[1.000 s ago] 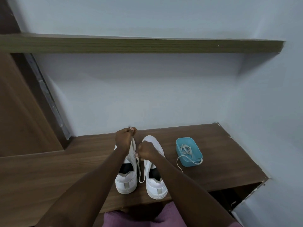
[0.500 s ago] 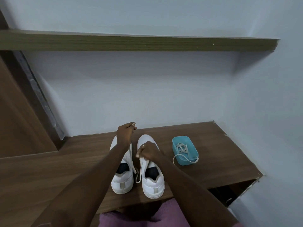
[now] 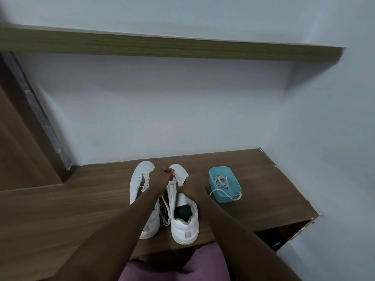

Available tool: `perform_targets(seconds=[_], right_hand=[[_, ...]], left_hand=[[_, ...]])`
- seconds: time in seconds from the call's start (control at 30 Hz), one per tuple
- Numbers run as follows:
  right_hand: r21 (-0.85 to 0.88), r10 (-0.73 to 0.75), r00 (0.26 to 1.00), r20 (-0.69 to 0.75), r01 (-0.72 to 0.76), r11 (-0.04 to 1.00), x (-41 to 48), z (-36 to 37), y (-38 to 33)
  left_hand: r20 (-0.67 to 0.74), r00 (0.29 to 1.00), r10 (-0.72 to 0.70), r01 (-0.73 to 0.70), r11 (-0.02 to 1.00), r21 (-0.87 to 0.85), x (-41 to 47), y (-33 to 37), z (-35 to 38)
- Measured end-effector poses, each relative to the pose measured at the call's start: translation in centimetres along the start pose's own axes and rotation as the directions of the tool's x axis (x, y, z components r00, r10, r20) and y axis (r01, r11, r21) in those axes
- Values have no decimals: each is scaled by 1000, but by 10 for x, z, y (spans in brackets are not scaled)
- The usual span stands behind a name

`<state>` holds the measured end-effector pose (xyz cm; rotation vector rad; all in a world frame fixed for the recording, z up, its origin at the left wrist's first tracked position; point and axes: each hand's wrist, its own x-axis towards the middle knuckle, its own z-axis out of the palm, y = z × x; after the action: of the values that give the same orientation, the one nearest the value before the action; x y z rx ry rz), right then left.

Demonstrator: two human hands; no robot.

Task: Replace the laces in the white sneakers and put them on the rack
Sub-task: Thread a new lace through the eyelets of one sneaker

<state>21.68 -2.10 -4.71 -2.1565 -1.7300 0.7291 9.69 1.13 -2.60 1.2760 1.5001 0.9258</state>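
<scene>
Sneakers side by side on bench, lower centre, loose lace between them. Right grip curled at right sneaker's eyelets, hold unclear. Left grip fisted, pinching lace. Blue tray right, spare lace inside.

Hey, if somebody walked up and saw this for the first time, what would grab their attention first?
Two white sneakers stand side by side, toes to the wall, on the brown wooden bench, with both hands busy over the right one: the left hand grips its lace near the toe, the right hand beside it. Just right of them, a teal tray holds a coiled lace, one end trailing over its rim.
</scene>
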Motion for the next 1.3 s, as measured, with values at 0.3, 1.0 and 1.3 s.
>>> perform_targets(seconds=[0.3, 1.0, 1.3], right_hand=[[361, 175, 982, 69, -188, 913, 7, -12, 19], [726, 217, 938, 269, -346, 594, 4, -12, 24], [823, 277, 900, 337, -424, 377, 10, 0, 19]], left_hand=[[93, 996, 19, -42, 966, 254, 0, -3, 15], [-171, 985, -21, 40, 994, 104, -20, -32, 51], [12, 995, 96, -96, 961, 260, -8, -32, 37]])
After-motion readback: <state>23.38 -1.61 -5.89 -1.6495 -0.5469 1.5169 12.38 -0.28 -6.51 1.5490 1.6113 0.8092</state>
